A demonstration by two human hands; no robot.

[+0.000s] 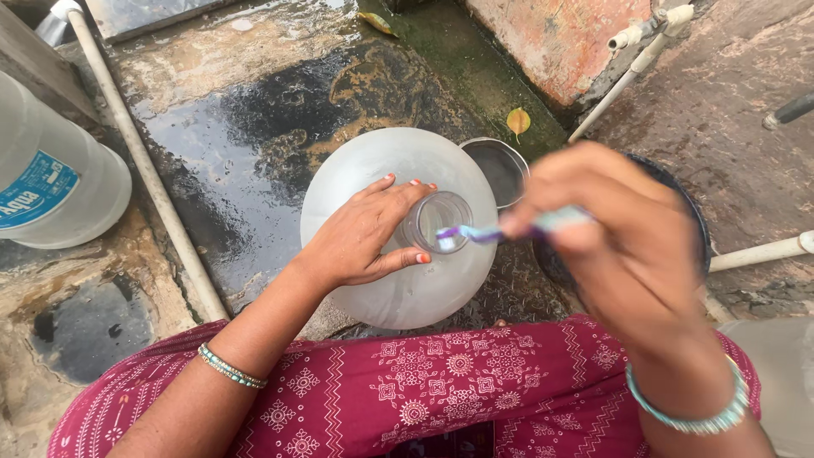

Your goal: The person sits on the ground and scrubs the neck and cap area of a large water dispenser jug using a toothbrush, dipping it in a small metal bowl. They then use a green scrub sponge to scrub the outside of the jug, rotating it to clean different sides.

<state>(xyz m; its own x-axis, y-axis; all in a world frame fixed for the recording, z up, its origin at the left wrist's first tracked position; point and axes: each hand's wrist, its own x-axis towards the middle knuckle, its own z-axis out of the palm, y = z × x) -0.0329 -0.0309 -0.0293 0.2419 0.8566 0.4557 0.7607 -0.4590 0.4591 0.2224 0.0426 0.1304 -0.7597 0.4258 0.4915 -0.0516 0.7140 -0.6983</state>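
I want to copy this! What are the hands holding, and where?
Left hand holds the big jug by its neck; right hand holds a toothbrush by its handle.

Two big water jugs (398,229) (55,182), one toothbrush (509,227), one steel cup (500,168), possibly one dark basin (691,212), and two yellow leaves (518,121) (377,23).

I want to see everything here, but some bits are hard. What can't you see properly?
- Head view: the right hand is blurred, so its grip on the thin purple-and-blue brush is unclear.
- The small round steel cup is partly hidden behind the big frosted white plastic water jar.
- The dark round basin sits mostly behind that hand.
- The second clear plastic jar is cut off by the left edge.
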